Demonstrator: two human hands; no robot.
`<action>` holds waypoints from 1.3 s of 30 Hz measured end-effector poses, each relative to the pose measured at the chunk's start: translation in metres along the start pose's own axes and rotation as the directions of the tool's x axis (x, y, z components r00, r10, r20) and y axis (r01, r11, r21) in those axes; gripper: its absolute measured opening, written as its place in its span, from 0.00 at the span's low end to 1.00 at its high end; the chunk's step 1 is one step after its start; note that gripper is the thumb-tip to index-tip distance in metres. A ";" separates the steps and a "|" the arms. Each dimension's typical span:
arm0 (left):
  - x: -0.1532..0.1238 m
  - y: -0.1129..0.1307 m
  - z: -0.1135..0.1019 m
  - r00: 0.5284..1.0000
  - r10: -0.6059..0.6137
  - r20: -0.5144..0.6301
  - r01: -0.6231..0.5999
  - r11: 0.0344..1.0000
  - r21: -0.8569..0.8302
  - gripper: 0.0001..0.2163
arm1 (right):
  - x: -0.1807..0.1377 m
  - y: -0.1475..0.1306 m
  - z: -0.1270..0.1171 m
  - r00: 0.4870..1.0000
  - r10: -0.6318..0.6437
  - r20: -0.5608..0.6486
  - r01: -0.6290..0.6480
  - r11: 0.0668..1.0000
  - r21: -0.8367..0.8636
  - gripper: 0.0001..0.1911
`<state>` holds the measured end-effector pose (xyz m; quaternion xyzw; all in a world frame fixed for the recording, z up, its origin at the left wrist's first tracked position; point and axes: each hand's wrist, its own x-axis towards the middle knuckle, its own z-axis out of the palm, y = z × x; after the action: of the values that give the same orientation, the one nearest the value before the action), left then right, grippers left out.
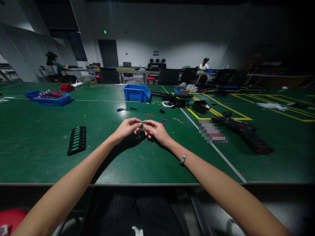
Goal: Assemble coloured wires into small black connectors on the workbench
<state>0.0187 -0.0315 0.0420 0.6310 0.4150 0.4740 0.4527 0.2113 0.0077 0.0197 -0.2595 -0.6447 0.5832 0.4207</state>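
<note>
My left hand (pixel 128 127) and my right hand (pixel 156 130) meet just above the green table (pixel 36 144), fingers pinched together on a small dark green part (pixel 142 124) held between them. What the part is stays too small to make out. A black tray of several green parts (pixel 77 140) lies on the table to the left of my left forearm. Short loose wires (pixel 164 121) in red and blue lie just beyond my right hand.
A blue bin (pixel 136 92) stands further back in the middle, and a flat blue tray of coloured pieces (pixel 50 97) at the far left. A black power tool (pixel 248 136) lies to the right. Two people sit at distant desks.
</note>
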 end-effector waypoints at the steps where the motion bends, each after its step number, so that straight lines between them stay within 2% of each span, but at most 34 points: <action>1: 0.000 0.000 0.000 1.000 0.004 0.001 -0.004 1.000 0.011 0.18 | 0.000 0.000 0.000 1.000 0.001 -0.001 -0.001 1.000 -0.001 0.23; 7: 0.000 -0.001 0.000 1.000 0.019 0.000 -0.019 0.999 0.037 0.18 | 0.000 -0.002 0.001 1.000 -0.011 0.001 0.011 1.000 -0.024 0.23; 14: 0.001 -0.004 -0.001 1.000 -0.005 0.013 0.005 0.999 -0.033 0.18 | -0.001 -0.004 0.000 1.000 -0.026 -0.005 0.025 0.999 -0.028 0.21; 22: -0.001 -0.003 -0.001 0.989 -0.071 0.129 0.082 0.993 -0.081 0.18 | -0.001 -0.001 -0.003 0.998 -0.024 0.051 0.027 0.998 -0.049 0.20; 39: -0.002 -0.004 -0.004 0.988 -0.076 0.131 0.085 0.995 -0.061 0.20 | -0.001 -0.001 -0.005 0.996 -0.030 0.085 0.035 0.998 -0.053 0.20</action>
<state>0.0136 -0.0319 0.0385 0.6275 0.3940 0.4272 0.5181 0.2163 0.0090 0.0203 -0.2355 -0.6815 0.5689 0.3956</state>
